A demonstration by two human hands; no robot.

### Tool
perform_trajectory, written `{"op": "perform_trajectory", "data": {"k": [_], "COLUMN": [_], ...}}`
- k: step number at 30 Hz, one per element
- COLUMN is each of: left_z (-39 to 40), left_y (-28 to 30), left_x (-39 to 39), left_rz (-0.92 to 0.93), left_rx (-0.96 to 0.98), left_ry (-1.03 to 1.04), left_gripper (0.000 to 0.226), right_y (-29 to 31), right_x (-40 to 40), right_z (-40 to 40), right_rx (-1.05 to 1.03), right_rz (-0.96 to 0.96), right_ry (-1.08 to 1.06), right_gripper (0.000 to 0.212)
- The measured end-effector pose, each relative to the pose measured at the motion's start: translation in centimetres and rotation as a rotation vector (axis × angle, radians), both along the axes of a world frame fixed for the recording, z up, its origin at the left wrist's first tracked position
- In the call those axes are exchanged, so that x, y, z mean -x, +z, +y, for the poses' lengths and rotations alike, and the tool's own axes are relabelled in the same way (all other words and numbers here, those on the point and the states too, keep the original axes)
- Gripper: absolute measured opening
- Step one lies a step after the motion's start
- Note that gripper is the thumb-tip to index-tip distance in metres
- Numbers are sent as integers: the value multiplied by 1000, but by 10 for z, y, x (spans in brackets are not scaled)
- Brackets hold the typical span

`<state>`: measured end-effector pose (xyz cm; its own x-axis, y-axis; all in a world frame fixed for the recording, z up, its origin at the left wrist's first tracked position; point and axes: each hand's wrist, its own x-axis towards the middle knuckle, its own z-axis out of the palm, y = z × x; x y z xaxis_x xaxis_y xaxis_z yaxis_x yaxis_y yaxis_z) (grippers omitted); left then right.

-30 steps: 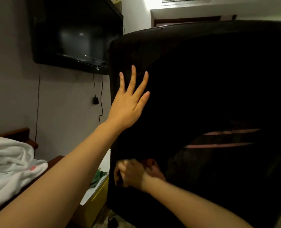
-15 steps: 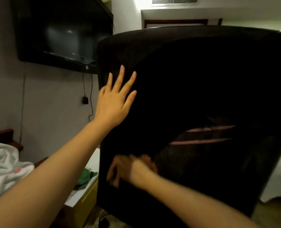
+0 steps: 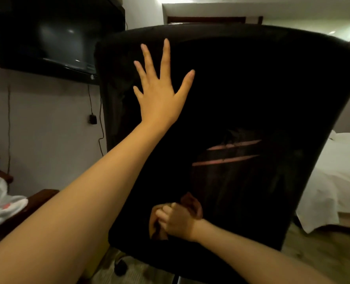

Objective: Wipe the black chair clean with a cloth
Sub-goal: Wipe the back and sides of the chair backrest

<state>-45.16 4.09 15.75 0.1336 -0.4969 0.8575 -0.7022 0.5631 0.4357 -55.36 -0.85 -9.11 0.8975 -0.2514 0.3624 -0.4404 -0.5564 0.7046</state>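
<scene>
Black chair: fills centre view, back panel facing the person; broad, rounded top, matte dark covering, two pale slit-like tears low on the panel.
Left hand: open, fingers spread flat on the upper back.
Right hand: fisted around a brownish, bunched soft cloth, pressed low on the back.
Progress: wiping appears mid-course; cleaned share not discernible.

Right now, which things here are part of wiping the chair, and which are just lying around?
Part of the job:
black chair
brown cloth, bunched in right hand
left hand, flat on chair back

Lying about:
wall TV
white bedding
white laundry
</scene>
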Motion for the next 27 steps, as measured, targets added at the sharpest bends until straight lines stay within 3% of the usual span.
{"op": "perform_trajectory", "data": {"k": [3,5,7,10,13,16,18,20,23,25,27], "left_z": [-9,-13,-16,-17,-20,-22,-22,-24,-27,-28,-28], "left_y": [0,-1,0,2,2,0,-2,-1,0,0,0], "left_x": [5,9,17,30,32,28,29,32,36,38,38], "left_rz": [7,41,97,185,188,138,127,133,146,149,154], "left_rx": [0,23,55,91,104,116,121,135,139,139,142], "left_ry": [-18,9,32,25,-3,4,8,24,38,40,40], "left_gripper": [79,81,81,81,82,86,87,87,87,87,87], "right_y": [82,163,202,140,20,-11,30,110,205,194,127], "right_x": [37,64,75,66,65,80,87,96,114,112,106], "right_z": [6,20,31,16,4,4,5,9,19,14,5], "right_rx": [282,508,555,410,175,87,227,439,656,611,464], "right_rz": [-211,-384,-597,-542,-165,43,-33,-275,-623,-685,-560], "right_ry": [128,12,-33,80,78,97,174,263,164,126,155], "right_gripper": [25,12,8,16,27,30,39,41,6,10,23]}}
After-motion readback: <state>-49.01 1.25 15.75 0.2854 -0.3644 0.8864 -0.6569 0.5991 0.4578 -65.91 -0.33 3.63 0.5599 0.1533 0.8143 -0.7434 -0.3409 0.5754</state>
